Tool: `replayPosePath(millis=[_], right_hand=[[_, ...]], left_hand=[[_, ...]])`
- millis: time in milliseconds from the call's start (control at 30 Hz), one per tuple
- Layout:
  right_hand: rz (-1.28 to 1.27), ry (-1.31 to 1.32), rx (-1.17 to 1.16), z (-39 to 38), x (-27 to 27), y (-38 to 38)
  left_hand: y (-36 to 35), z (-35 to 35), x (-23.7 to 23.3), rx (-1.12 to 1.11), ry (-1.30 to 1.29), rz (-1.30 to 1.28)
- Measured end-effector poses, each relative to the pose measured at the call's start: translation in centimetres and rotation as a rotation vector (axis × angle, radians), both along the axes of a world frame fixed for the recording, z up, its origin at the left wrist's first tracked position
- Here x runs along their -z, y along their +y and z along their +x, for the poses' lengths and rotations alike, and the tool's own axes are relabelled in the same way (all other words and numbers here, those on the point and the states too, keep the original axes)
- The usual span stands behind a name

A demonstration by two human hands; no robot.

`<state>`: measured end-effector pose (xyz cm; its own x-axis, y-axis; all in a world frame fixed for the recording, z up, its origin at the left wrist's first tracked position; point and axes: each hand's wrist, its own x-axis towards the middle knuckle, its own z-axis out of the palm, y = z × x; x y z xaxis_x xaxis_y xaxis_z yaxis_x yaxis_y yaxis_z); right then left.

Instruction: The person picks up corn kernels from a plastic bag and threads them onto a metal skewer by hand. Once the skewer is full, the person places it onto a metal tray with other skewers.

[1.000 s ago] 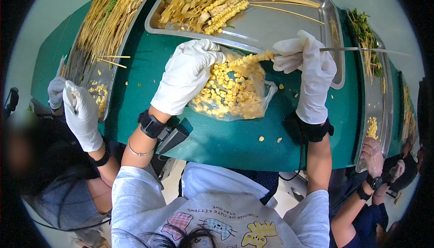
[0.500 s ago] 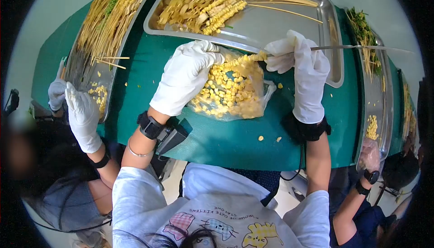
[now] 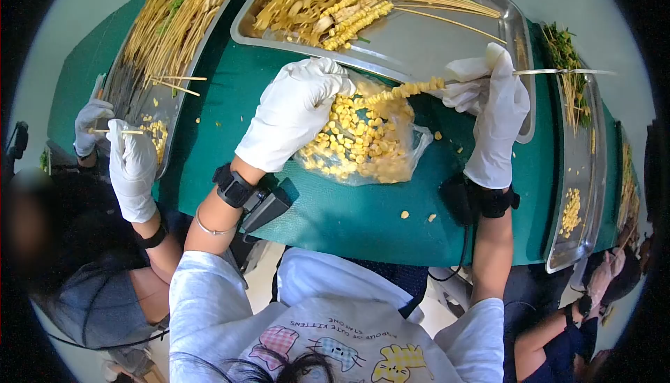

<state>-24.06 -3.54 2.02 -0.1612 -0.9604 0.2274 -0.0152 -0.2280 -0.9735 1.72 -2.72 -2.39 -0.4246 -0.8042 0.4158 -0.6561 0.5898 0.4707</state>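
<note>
My left hand (image 3: 296, 112), in a white glove, is closed at the left edge of a clear plastic bag (image 3: 421, 144) holding loose yellow pieces (image 3: 356, 147). What its fingertips pinch is hidden. A row of yellow pieces (image 3: 405, 91) threaded on a thin skewer runs from the bag's upper part toward the right. My right hand (image 3: 494, 114), gloved too, is closed around this skewer near the end of the row. A thin metal rod (image 3: 586, 71) sticks out to the right of my right hand.
Beyond the bag, a metal tray (image 3: 426, 51) holds filled skewers (image 3: 359, 16) and bare sticks. More trays stand left (image 3: 183, 93) and right (image 3: 593, 194). Gloved hands of co-workers show at left (image 3: 132, 173) and far right (image 3: 604, 278). Loose yellow pieces (image 3: 405, 215) dot the green table (image 3: 335, 219).
My right hand has moved right with the skewer, and more of the threaded row shows. The left co-worker's hand now holds a stick; the right co-worker's hand has moved away from the tray.
</note>
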Motion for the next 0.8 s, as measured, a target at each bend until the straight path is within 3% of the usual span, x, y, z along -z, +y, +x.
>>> replayPosePath(millis=[67, 367, 800], right_hand=[[0.0, 0.007, -0.033, 0.1, -0.1, 0.1], [-0.053, 0.074, -0.079, 1.0, -0.3, 1.0], [-0.271, 0.126, -0.116, 1.1, 0.4, 2.5]], left_hand=[[-0.6, 0.0, 0.8, 0.032, 0.098, -0.009], [-0.8, 0.1, 1.0, 0.053, 0.042, -0.125], [-0.4, -0.2, 0.6, 0.015, 0.005, -0.072]])
